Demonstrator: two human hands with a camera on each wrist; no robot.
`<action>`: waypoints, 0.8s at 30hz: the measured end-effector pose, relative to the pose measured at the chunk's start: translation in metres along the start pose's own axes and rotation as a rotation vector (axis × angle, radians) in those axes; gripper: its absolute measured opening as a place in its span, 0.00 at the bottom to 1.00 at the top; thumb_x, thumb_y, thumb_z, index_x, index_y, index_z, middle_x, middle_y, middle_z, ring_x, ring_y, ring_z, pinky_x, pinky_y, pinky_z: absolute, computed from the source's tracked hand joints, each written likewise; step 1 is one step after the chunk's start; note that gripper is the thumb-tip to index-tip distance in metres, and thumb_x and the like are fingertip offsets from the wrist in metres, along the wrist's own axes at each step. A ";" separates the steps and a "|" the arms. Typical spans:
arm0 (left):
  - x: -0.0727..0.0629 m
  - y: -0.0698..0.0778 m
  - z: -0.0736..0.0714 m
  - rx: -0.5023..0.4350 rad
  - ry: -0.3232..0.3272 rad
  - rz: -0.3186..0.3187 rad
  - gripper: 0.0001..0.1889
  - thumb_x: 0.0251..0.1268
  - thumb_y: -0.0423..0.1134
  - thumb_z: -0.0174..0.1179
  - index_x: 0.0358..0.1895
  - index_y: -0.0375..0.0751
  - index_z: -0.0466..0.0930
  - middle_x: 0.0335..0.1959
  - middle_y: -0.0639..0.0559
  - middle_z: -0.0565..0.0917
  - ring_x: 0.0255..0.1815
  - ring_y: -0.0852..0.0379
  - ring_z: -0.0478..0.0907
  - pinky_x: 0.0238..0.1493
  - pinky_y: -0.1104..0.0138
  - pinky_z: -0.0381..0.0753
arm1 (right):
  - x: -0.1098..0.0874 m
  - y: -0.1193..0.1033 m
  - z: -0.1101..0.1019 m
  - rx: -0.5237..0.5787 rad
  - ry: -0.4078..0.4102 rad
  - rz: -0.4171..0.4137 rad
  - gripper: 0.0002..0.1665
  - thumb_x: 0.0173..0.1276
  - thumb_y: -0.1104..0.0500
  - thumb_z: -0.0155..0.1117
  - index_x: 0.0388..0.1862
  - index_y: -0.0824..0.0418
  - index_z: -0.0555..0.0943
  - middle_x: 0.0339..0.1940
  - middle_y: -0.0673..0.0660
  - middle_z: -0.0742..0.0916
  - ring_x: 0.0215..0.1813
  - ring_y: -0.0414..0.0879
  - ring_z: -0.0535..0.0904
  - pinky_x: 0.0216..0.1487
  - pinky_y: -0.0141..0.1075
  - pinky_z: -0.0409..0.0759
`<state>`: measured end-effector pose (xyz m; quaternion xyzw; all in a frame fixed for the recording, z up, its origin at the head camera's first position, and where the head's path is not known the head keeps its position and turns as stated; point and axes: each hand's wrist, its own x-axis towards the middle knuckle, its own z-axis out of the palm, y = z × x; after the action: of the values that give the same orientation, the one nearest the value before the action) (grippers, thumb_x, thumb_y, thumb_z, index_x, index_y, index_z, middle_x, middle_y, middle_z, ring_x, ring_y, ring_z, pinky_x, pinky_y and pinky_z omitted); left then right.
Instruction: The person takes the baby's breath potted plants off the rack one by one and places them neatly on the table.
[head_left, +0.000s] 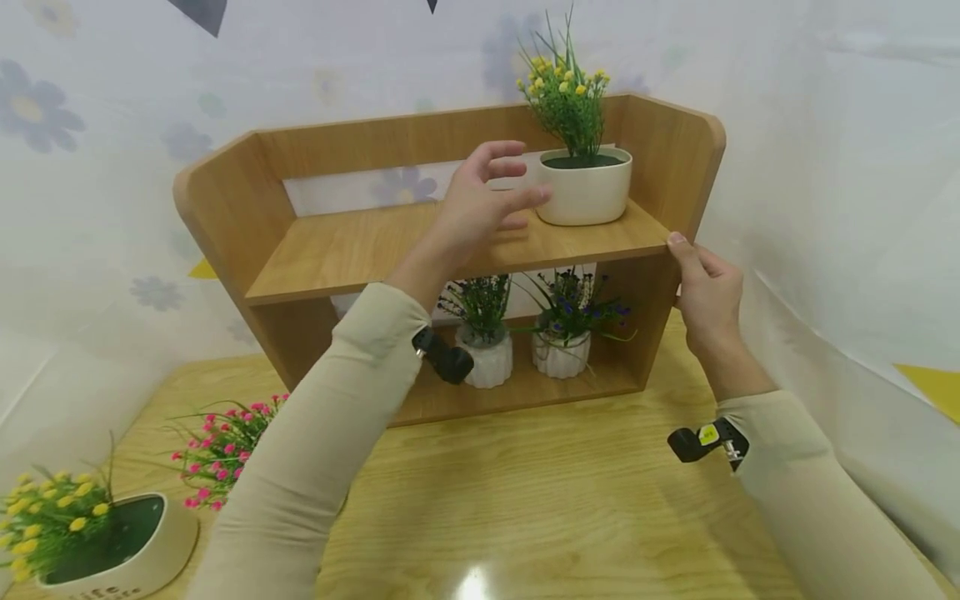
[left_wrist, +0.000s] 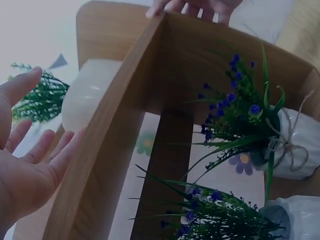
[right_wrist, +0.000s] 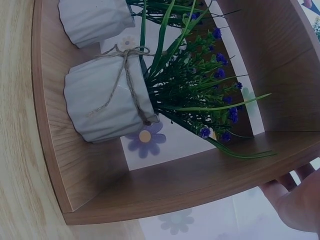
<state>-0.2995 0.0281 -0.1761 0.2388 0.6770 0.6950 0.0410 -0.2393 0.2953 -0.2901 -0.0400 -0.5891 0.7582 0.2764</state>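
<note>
A two-tier wooden shelf (head_left: pixel 352 246) stands on the table. On its upper board, at the right end, sits a cream oval planter (head_left: pixel 585 193) with yellow flowers and grass. My left hand (head_left: pixel 480 200) is just left of that planter, fingers spread and apart from each other; in the head view the thumb overlaps the planter's edge, and I cannot tell whether it touches. With my right hand (head_left: pixel 711 292) I grip the shelf's right side panel, thumb on its front edge. Below stand two white ribbed pots (head_left: pixel 561 357) of blue flowers; the nearer-right one (right_wrist: pixel 110 97) has twine round it.
At the table's lower left is another cream planter (head_left: pixel 161 546) with yellow flowers. Beside it are pink flowers (head_left: pixel 225 450), their pot hidden by my left sleeve. White flower-printed sheeting (head_left: pixel 105 208) hangs behind and to the sides. Wood-grain tabletop (head_left: pixel 525 492) extends in front of the shelf.
</note>
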 end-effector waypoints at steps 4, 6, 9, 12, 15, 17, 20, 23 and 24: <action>0.020 -0.001 0.002 0.058 0.028 -0.089 0.37 0.56 0.35 0.76 0.70 0.52 0.69 0.66 0.51 0.72 0.58 0.48 0.78 0.52 0.53 0.83 | -0.001 -0.001 -0.001 -0.002 0.000 0.000 0.17 0.66 0.49 0.72 0.33 0.64 0.90 0.37 0.50 0.86 0.44 0.44 0.78 0.33 0.32 0.85; 0.029 -0.001 0.002 0.091 0.035 -0.133 0.40 0.55 0.37 0.77 0.71 0.53 0.67 0.67 0.53 0.71 0.61 0.50 0.76 0.55 0.55 0.82 | -0.002 -0.001 -0.001 -0.005 0.001 -0.001 0.17 0.66 0.49 0.72 0.33 0.64 0.90 0.38 0.50 0.86 0.44 0.44 0.78 0.33 0.32 0.85; 0.041 -0.002 0.003 0.132 0.031 -0.163 0.43 0.53 0.38 0.78 0.73 0.54 0.66 0.69 0.54 0.68 0.64 0.51 0.73 0.57 0.57 0.80 | -0.003 -0.003 -0.001 -0.004 0.008 -0.003 0.18 0.66 0.49 0.73 0.32 0.65 0.90 0.39 0.50 0.86 0.43 0.44 0.78 0.32 0.32 0.85; 0.048 -0.004 0.004 0.171 0.007 -0.154 0.45 0.53 0.39 0.78 0.74 0.54 0.64 0.71 0.53 0.66 0.66 0.51 0.71 0.59 0.58 0.79 | -0.004 -0.004 0.000 0.000 0.016 -0.010 0.18 0.66 0.50 0.73 0.30 0.65 0.90 0.39 0.50 0.86 0.42 0.44 0.78 0.30 0.32 0.84; 0.053 -0.006 0.005 0.227 -0.021 -0.134 0.46 0.53 0.41 0.78 0.75 0.54 0.61 0.72 0.52 0.64 0.67 0.51 0.69 0.58 0.60 0.79 | -0.005 -0.004 0.001 0.000 0.018 -0.015 0.19 0.66 0.50 0.73 0.27 0.66 0.89 0.40 0.49 0.87 0.41 0.44 0.78 0.28 0.32 0.84; 0.055 -0.008 0.006 0.262 -0.035 -0.121 0.47 0.52 0.42 0.78 0.76 0.54 0.60 0.72 0.52 0.63 0.67 0.52 0.68 0.57 0.62 0.79 | -0.006 -0.005 0.003 -0.003 0.019 -0.019 0.19 0.66 0.50 0.73 0.27 0.66 0.89 0.40 0.49 0.87 0.41 0.44 0.78 0.28 0.32 0.83; 0.056 -0.009 0.007 0.300 -0.042 -0.110 0.48 0.52 0.43 0.78 0.76 0.53 0.60 0.73 0.52 0.64 0.68 0.53 0.66 0.60 0.64 0.76 | -0.008 -0.004 0.004 -0.008 0.020 -0.021 0.19 0.65 0.49 0.73 0.28 0.66 0.89 0.40 0.49 0.87 0.42 0.44 0.78 0.28 0.31 0.83; 0.056 -0.010 0.008 0.331 -0.045 -0.106 0.48 0.52 0.44 0.78 0.76 0.52 0.60 0.73 0.51 0.64 0.70 0.54 0.65 0.65 0.67 0.70 | -0.009 -0.004 0.005 -0.010 0.018 -0.022 0.18 0.66 0.50 0.73 0.30 0.65 0.90 0.44 0.49 0.87 0.45 0.43 0.78 0.30 0.32 0.84; 0.056 -0.010 0.008 0.341 -0.044 -0.106 0.48 0.51 0.45 0.78 0.76 0.52 0.60 0.72 0.51 0.65 0.70 0.54 0.64 0.66 0.67 0.69 | -0.010 -0.004 0.006 -0.010 0.018 -0.022 0.18 0.66 0.49 0.73 0.31 0.65 0.90 0.44 0.49 0.87 0.45 0.43 0.78 0.30 0.32 0.84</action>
<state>-0.3479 0.0577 -0.1705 0.2213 0.7956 0.5617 0.0513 -0.2320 0.2863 -0.2872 -0.0416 -0.5910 0.7517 0.2896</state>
